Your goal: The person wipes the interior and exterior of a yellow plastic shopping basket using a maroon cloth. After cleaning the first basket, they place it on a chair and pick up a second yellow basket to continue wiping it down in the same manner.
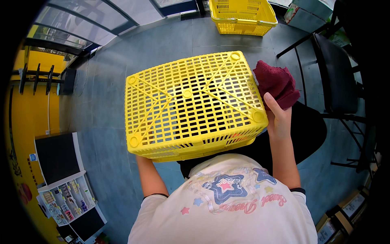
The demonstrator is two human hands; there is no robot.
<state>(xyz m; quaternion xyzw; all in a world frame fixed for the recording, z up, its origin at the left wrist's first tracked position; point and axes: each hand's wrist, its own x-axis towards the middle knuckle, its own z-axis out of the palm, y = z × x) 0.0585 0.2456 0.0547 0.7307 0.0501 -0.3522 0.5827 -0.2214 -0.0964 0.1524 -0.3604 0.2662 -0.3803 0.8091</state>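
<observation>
A yellow plastic shopping basket (187,93) is in front of me with its slotted, ribbed underside turned toward me. My left forearm (152,174) reaches behind its near left side, and the basket hides that hand's fingers. At the basket's right edge, my right hand (279,118) grips a crumpled maroon cloth (278,84), thumb upward. The cloth lies against the basket's right side.
Another yellow basket (243,28) with handles stands on the grey tiled floor (109,105) ahead. Black chairs (335,75) are at right, boxes (341,217) lower right. A white display rack (67,199) stands left by a yellow wall (26,126). Glass doors (97,18) are far left.
</observation>
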